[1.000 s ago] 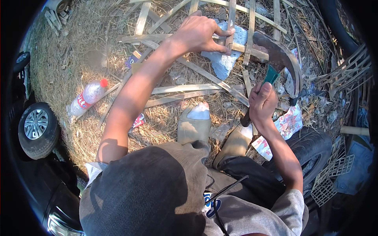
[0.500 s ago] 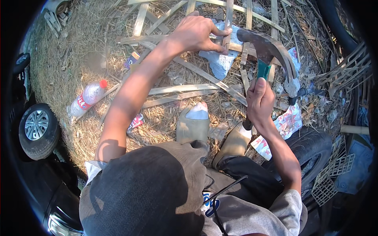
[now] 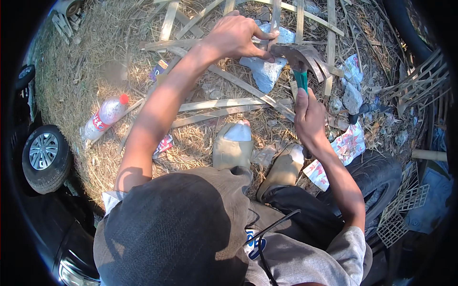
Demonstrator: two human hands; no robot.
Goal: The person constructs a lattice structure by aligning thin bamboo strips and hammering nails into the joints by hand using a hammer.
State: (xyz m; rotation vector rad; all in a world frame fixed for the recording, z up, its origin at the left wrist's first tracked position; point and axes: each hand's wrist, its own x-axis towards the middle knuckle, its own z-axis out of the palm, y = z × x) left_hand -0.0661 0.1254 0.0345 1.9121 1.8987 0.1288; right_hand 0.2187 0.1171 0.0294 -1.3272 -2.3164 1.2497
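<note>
I see the left hand (image 3: 236, 35) pinching a thin bamboo strip (image 3: 275, 14) against the grey stone (image 3: 267, 74). The right hand (image 3: 309, 117) (fist closed) grips the green-handled blade (image 3: 300, 59), its head just above the stone.

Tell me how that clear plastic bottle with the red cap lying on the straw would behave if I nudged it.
The clear plastic bottle with the red cap lies on its side and is round, so it would probably roll, though the loose straw may slow it. It looks mostly empty, so likely light and easily dented.
</note>
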